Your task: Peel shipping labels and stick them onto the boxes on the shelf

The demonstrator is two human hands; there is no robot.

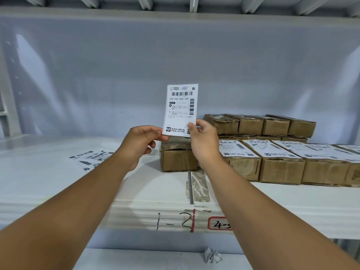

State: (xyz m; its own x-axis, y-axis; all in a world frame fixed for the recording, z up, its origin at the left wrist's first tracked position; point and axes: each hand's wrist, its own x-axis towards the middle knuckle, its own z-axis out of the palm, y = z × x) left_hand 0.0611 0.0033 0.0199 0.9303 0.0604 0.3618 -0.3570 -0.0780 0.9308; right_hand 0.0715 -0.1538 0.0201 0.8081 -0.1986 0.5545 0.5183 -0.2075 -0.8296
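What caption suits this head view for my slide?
Left hand and right hand pinch the bottom corners of a shipping label above a brown box, beside labelled boxes on the shelf.

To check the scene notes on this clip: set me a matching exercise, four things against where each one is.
Things:
1. held label
2. spare labels
3. paper ball
4. bare box

Places:
A. on the lower shelf
B. flat on the shelf, left side
C. pinched between left hand and right hand
D. left end of the front row of boxes

Pairs: 1-C, 2-B, 3-A, 4-D
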